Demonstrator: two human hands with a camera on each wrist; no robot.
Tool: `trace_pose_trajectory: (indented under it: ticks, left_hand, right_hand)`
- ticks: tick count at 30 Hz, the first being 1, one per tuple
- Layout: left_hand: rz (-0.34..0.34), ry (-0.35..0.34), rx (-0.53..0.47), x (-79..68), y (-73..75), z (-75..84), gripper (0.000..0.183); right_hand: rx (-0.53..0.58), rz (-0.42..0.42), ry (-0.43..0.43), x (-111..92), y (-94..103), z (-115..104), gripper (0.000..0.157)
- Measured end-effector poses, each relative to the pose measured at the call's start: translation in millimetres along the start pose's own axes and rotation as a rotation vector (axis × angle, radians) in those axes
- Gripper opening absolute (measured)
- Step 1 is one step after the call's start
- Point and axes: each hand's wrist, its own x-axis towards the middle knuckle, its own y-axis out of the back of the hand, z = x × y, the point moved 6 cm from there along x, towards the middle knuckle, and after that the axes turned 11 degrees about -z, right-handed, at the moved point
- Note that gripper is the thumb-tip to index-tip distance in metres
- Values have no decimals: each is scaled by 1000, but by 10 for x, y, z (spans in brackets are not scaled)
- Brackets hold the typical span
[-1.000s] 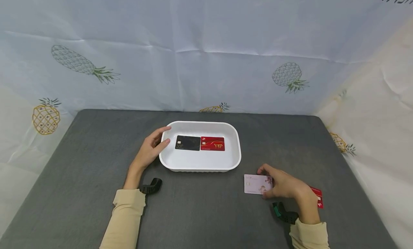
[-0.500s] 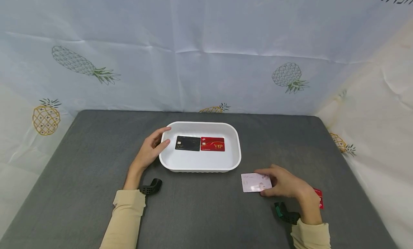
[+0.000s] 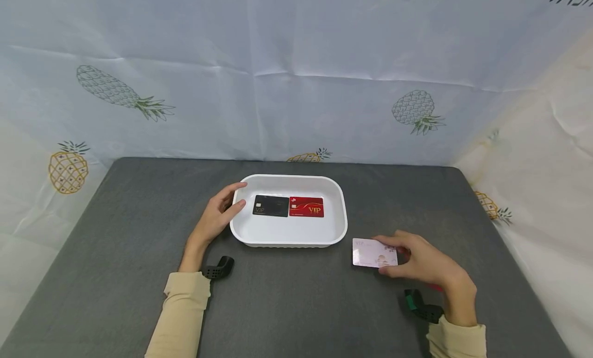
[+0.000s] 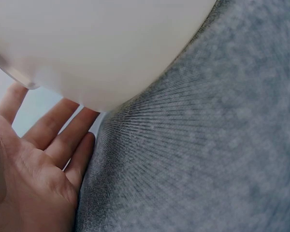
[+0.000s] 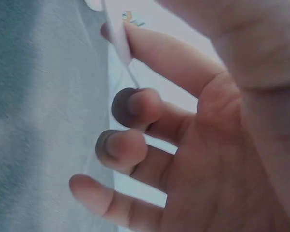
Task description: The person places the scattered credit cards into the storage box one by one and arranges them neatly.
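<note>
In the head view my right hand (image 3: 421, 257) pinches a pale pink VIP card (image 3: 374, 253) by its right end, between thumb and index finger. In the right wrist view the card (image 5: 117, 31) appears edge-on, raised off the table. My left hand (image 3: 215, 214) rests at the left rim of a white tray (image 3: 287, 237), thumb and index fingertip over the rim. Its fingers (image 4: 63, 145) lie fairly straight against the outer wall in the left wrist view. Inside the tray a black VIP card (image 3: 271, 206) and a red VIP card (image 3: 307, 207) lie side by side.
Another red card (image 3: 435, 287) lies on the grey table (image 3: 296, 306), mostly hidden behind the right hand and wrist. Black wrist devices (image 3: 219, 268) sit on both wrists. A pineapple-print cloth (image 3: 278, 116) hangs behind the table's far edge.
My right hand has lifted the pink card and moved slightly up and right in the head view. It now hides most of the loose red card. The left hand stays at the tray.
</note>
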Motion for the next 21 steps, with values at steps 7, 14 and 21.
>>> trace_pose_trajectory:
  ticks: [7, 14, 21]
  left_hand:
    - [5, 3, 12, 0, 3, -1, 45]
    - [-2, -3, 12, -4, 6, 8, 45]
    - [-11, 3, -8, -1, 0, -1, 47]
  right_hand:
    - [-84, 99, 89, -59, 147, -97, 61]
    - [-129, 145, 98, 4, 245, -188, 63]
    - [-167, 180, 143, 165, 292, -297, 63]
